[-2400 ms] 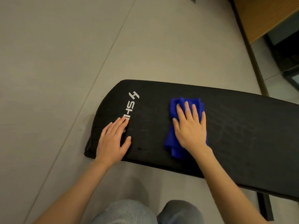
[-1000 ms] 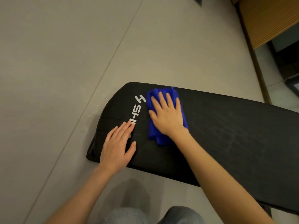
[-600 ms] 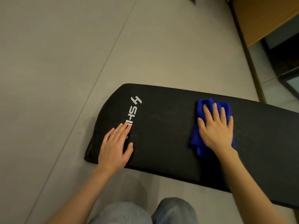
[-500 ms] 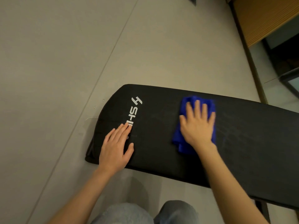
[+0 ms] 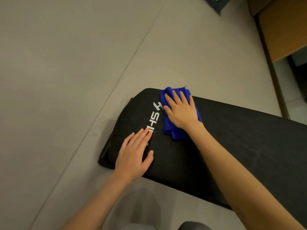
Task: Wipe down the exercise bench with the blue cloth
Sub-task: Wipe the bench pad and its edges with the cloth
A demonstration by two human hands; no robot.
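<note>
A black padded exercise bench (image 5: 235,146) with white lettering near its left end runs across the lower right. The folded blue cloth (image 5: 170,130) lies near the bench's far left corner, just right of the lettering. My right hand (image 5: 181,110) presses flat on the cloth, fingers spread, covering most of it. Flat on the pad's near left end rests my left hand (image 5: 134,155), holding nothing, its fingertips touching the lettering.
Grey tiled floor (image 5: 66,72) surrounds the bench at left and behind. A wooden slatted panel (image 5: 285,27) and a dark skirting strip stand at the upper right. My knees show at the bottom edge.
My right hand has swept the cloth left from mid-bench to the far left corner beside the lettering. My left hand stayed planted on the pad's near left end.
</note>
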